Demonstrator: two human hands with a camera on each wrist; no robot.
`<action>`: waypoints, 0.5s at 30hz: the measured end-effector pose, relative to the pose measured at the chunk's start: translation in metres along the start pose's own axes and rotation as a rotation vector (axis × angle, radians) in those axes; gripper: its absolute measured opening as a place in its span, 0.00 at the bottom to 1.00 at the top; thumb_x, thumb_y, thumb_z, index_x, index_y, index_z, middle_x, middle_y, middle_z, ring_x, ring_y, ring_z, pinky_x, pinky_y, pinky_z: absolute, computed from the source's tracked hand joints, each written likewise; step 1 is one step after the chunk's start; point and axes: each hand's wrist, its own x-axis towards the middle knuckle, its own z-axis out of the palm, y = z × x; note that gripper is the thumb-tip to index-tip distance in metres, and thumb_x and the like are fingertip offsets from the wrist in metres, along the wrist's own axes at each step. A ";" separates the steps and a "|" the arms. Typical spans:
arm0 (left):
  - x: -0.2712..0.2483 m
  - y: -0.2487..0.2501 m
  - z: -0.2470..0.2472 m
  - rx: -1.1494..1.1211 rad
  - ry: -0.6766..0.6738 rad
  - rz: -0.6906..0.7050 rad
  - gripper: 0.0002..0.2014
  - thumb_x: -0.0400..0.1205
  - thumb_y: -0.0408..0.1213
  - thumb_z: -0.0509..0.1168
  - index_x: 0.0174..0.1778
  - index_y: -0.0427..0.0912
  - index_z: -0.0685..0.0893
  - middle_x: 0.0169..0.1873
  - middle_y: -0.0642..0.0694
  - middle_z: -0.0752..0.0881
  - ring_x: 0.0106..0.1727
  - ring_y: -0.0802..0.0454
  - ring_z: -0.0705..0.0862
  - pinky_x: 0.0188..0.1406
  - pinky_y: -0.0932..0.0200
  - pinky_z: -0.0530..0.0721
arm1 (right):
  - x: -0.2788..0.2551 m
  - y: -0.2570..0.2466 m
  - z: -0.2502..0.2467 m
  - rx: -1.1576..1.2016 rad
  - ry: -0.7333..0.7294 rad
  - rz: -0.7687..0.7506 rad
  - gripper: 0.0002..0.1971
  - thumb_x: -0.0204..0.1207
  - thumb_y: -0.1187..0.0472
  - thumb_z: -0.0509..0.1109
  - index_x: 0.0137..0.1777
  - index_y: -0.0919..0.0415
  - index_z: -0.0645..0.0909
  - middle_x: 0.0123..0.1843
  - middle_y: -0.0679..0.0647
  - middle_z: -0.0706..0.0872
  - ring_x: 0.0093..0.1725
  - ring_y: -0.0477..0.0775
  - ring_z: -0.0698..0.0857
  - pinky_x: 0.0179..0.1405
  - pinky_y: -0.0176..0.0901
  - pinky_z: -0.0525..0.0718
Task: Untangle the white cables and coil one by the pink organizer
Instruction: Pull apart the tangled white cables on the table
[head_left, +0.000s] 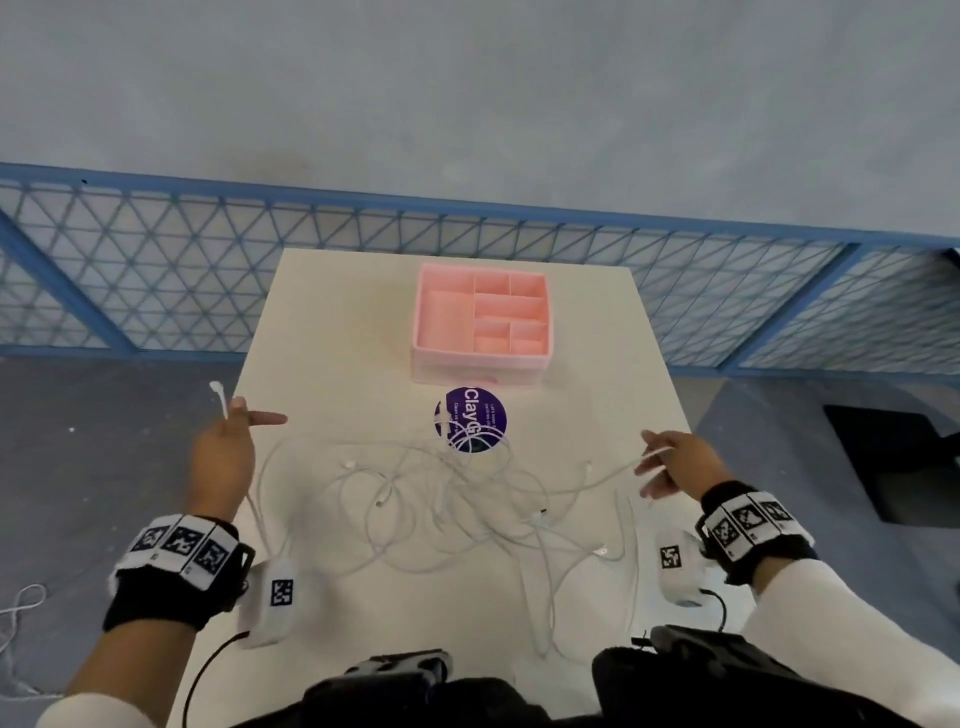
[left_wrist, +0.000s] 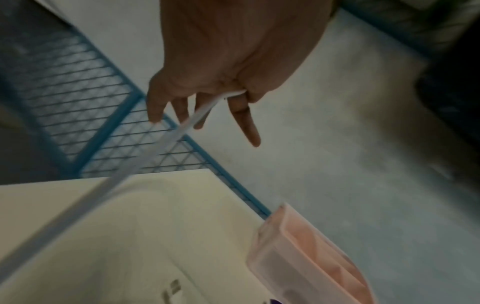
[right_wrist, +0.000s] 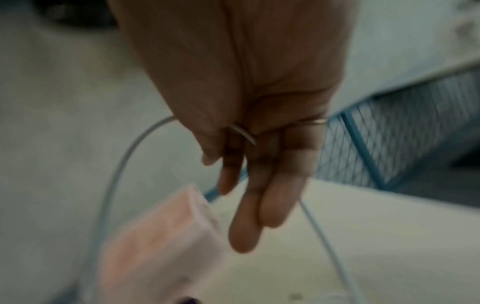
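- Untangling, we judge: our left hand (head_left: 221, 457) pinches one cable (head_left: 218, 399) end; right hand (head_left: 670, 462) pinches another strand.
- Next: draw it free of the tangle (head_left: 441, 499), gently.

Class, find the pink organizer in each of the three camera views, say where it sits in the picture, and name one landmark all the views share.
Head: the pink organizer sits above centre, at the table's far end.
Left wrist: pink organizer at the lower right, tilted and cut by the bottom edge.
Right wrist: pink organizer at the lower left, blurred.
Shared landmark: the blue mesh fence behind the table.
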 end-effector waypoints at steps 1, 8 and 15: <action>-0.012 0.017 0.008 -0.014 -0.005 0.102 0.31 0.87 0.52 0.44 0.45 0.36 0.89 0.28 0.45 0.77 0.30 0.53 0.76 0.32 0.60 0.73 | -0.012 -0.013 0.005 0.177 0.018 -0.088 0.06 0.79 0.66 0.64 0.41 0.67 0.76 0.37 0.67 0.85 0.21 0.53 0.87 0.22 0.39 0.86; -0.119 0.140 0.091 -0.039 -0.931 0.359 0.30 0.86 0.53 0.46 0.38 0.46 0.92 0.63 0.59 0.83 0.64 0.78 0.75 0.62 0.75 0.65 | -0.091 -0.093 0.037 -0.583 0.341 -0.722 0.06 0.74 0.56 0.67 0.43 0.58 0.76 0.34 0.52 0.85 0.32 0.58 0.82 0.31 0.42 0.75; -0.111 0.135 0.093 -0.299 -0.867 0.173 0.24 0.87 0.41 0.49 0.42 0.43 0.92 0.22 0.55 0.75 0.20 0.60 0.64 0.23 0.67 0.63 | -0.060 -0.090 0.011 -0.733 0.336 -0.575 0.13 0.78 0.53 0.64 0.37 0.58 0.68 0.40 0.62 0.86 0.41 0.63 0.83 0.35 0.43 0.71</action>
